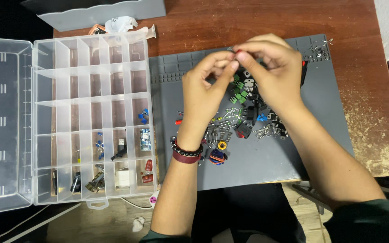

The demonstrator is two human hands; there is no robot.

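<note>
Head view shows left hand [205, 85] and right hand [271, 67] pinching one tiny metal-legged part between fingertips, above the heap of small electronic components [244, 119], clear compartmented plastic organiser box [91, 112] left of them.

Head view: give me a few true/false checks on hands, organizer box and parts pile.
1. Both hands pinch one small part together above the grey mat. True: left hand and right hand meet at the small part.
2. The organizer box is closed. False: its lid lies open to the left.
3. Every compartment holds parts. False: the upper rows look bare.
4. The parts pile lies on the mat. True.
5. The right wrist wears a beaded bracelet. False: the bracelet is on the left wrist.
</note>
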